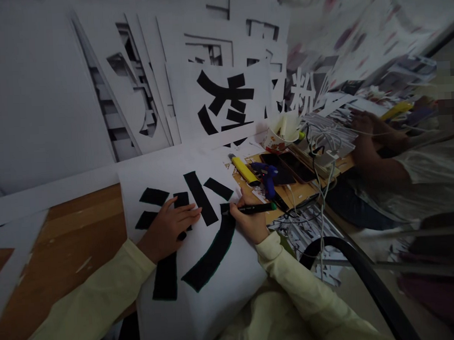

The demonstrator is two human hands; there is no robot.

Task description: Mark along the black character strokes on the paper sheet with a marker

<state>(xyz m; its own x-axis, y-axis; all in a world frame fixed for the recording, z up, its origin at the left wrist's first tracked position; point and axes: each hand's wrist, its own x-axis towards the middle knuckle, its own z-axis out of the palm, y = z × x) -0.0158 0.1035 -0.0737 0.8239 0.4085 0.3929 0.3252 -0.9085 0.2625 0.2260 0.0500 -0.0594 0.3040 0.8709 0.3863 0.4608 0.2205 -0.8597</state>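
A large white sheet (pixel 218 310) lies on the table in front of me, bearing thick black character strokes with thin green edging. My right hand (pixel 250 221) grips a black marker (pixel 257 208) with a green end, its tip side by the top of the long curved black stroke (pixel 211 256). Flat on the strokes at the left lies my left hand (pixel 173 227), fingers stretched out and pressing the sheet. Beyond it are a slanted black strip (pixel 200 198) and a short black piece (pixel 218 189).
White boards (pixel 222 50) with cut-outs lean at the back. Right of the sheet are a yellow cutter (pixel 244 170), a blue glue gun (pixel 265 176), phones (pixel 296 166), a paper cup (pixel 280 135) and tangled cables (pixel 327 135). Another person's arm (pixel 379 156) is at right, near a chair armrest (pixel 351 255).
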